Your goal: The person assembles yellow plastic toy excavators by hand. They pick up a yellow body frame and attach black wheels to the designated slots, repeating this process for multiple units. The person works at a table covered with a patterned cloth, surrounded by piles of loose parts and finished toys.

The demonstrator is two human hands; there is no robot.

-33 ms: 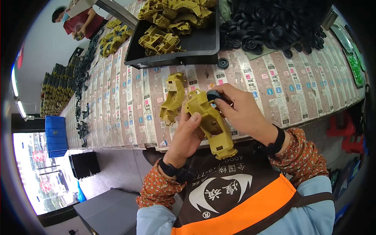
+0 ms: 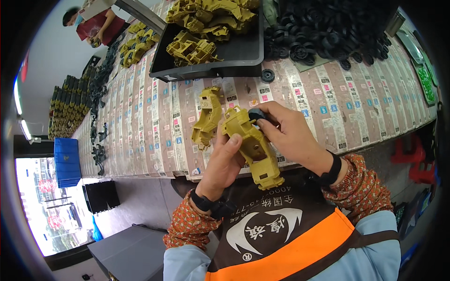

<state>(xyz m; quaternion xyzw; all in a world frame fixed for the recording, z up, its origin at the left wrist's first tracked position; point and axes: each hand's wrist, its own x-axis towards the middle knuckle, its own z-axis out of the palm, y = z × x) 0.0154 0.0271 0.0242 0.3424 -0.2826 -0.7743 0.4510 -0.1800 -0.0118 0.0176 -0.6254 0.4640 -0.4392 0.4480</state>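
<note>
"What can't you see from your end?"
"The left hand's [image 2: 224,161] fingers, mostly, behind the yellow shell [image 2: 251,140]. The right hand's [image 2: 295,133] fingertips partly cover a dark wheel [image 2: 255,114]; I can't tell whether it touches the shell."
"Anything cut off?"
"Beyond the fingers, my top edge crops the black tray [image 2: 206,72]."

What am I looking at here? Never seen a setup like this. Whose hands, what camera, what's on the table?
No machine: each grip is a person's bare hand. The view comes from the left of two fisheye cameras worn on that person's head, looking down, so straight edges bend.

The left grip holds a yellow plastic shell. The right grip pinches a dark round part at the shell's upper end.

On the table, a second yellow shell lies beside the left grip. Beyond are a black bin of yellow parts and a heap of black wheels.
</note>
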